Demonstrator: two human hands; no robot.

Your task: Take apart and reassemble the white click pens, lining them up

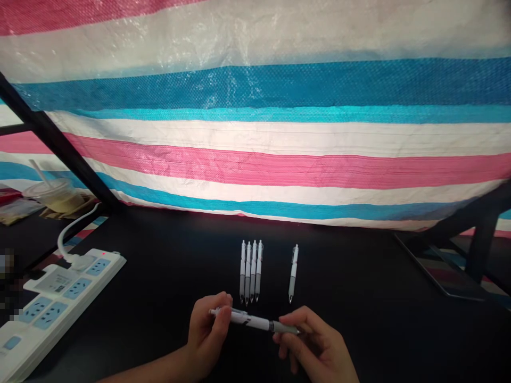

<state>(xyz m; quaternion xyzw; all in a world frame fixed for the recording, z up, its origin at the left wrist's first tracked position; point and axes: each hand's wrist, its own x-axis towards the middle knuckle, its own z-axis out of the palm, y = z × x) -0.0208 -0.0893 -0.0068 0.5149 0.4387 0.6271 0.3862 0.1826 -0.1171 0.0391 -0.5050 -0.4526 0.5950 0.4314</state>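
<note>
A white pen with a grey grip lies nearly level between my two hands, above the front of the black table. My left hand is closed on its clip and button end, with the thumb laid along the barrel. At the tip end, my right hand pinches the grey grip between thumb and fingers. A dark band shows where the barrel meets the grip. Just beyond my hands, several similar white pens lie side by side with tips toward me. One more white pen lies apart, to their right.
On the left is a white power strip with a plugged-in white cable. A dark flat tablet-like object rests at the right. Striped sheeting hangs behind the black table. A lidded cup stands far left, beyond a black frame bar.
</note>
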